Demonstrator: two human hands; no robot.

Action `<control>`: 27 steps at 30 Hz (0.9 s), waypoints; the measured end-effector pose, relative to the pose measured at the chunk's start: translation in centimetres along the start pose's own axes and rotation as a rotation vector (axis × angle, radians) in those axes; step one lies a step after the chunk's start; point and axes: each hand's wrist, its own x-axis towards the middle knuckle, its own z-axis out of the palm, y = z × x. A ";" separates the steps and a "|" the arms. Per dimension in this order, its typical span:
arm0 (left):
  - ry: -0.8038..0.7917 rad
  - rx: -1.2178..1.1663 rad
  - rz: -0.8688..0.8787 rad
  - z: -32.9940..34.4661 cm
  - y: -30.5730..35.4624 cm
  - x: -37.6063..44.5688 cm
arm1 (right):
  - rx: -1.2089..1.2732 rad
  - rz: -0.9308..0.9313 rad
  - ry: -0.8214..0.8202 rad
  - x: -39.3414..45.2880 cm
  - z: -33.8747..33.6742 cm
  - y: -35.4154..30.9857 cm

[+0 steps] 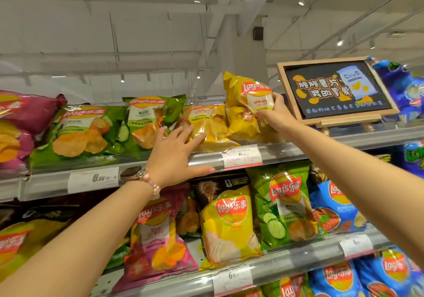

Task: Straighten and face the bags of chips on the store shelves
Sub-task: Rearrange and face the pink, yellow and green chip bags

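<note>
On the top shelf (286, 151), at the far left, a magenta Lay's bag (25, 115) slumps backward, and beside it two green cucumber-flavour Lay's bags (78, 131) and (149, 120) lean back with their faces tilted toward the ceiling. A white price tag reading 6.50 (94, 178) sits on the shelf's front rail below them. The left hand (176, 152) — a watch and a bead bracelet (146, 178) on its wrist — reaches up with fingers spread and straight; the fingertips press on a reclining yellow Lay's bag (208, 124) while the thumb lies along the rail under it. Just right of that bag, touching it, a second yellow Lay's bag (247, 106) stands nearly upright with its logo facing out, its top rising above the rest of the row. The right hand (275, 111) grips this bag at its right edge, thumb on the front and fingers curled behind. Another price tag (242, 157) hangs on the rail below the two yellow bags. Further right on the same shelf stands a small wood-framed chalkboard sign (335, 90) with a drawing of a chip bag, and past it are blue bags (403, 90), partly cut off by the frame edge.

On the shelf below — left to right — stand a pink Lay's bag (156, 234), a yellow one (227, 225), a green one (286, 207) and a blue one (332, 207), all facing forward.
</note>
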 end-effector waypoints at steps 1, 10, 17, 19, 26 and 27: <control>0.002 0.005 0.003 0.1 0.0 0.1 | -0.024 -0.020 0.014 -0.3 0.2 0.2; 0.035 0.009 0.024 0.5 -0.2 0.0 | -0.369 -0.112 0.140 -2.2 1.5 1.1; 0.055 -0.014 0.036 0.7 -0.4 0.1 | -0.374 -0.038 0.019 -1.4 0.3 1.2; 0.053 -0.024 0.039 0.6 -0.4 0.0 | -0.422 -0.022 -0.019 -1.4 0.3 1.4; 0.024 -0.030 0.043 0.3 -0.2 0.0 | -0.626 -0.154 0.113 -2.8 1.0 1.6; 0.028 -0.030 0.042 0.3 -0.2 0.0 | -0.640 -0.210 0.160 -3.3 1.2 1.9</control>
